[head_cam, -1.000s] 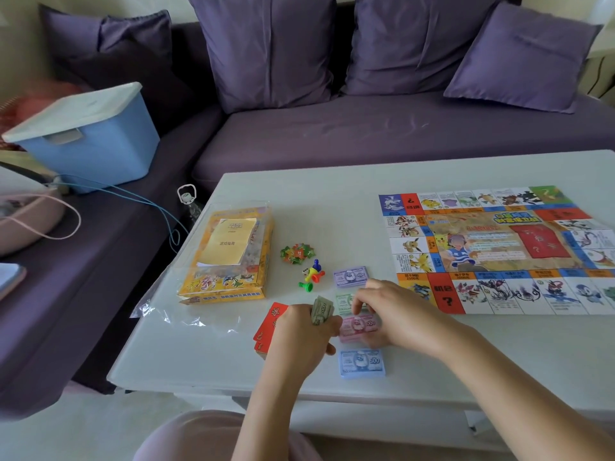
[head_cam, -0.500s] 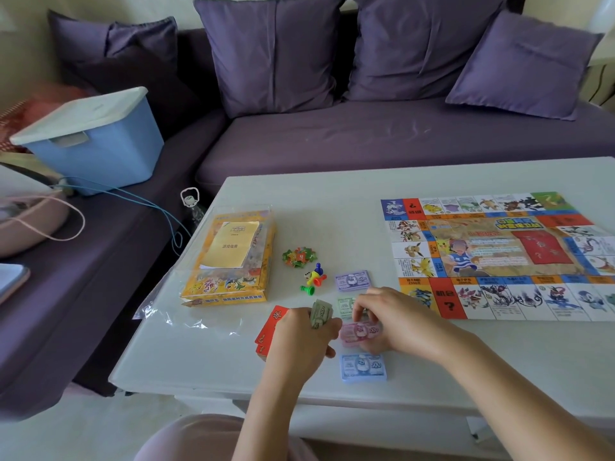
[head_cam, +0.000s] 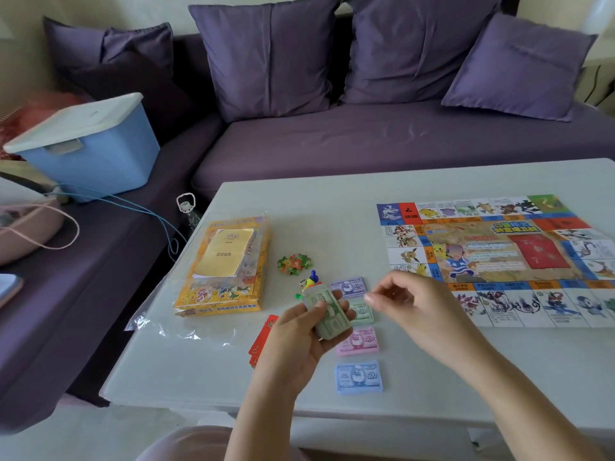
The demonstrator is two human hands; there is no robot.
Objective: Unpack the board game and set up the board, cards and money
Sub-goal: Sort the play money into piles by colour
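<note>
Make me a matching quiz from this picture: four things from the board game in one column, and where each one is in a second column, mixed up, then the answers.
Column 1
1. game board
2. yellow game box
3. blue 500 notes
4. wad of green notes

Column 2
A. held in the left hand
B. stacked close to the front edge of the table
C. spread flat on the right side of the table
D. on the left side of the table, in clear plastic

Pairs: 1-C, 2-D, 3-B, 4-A
</note>
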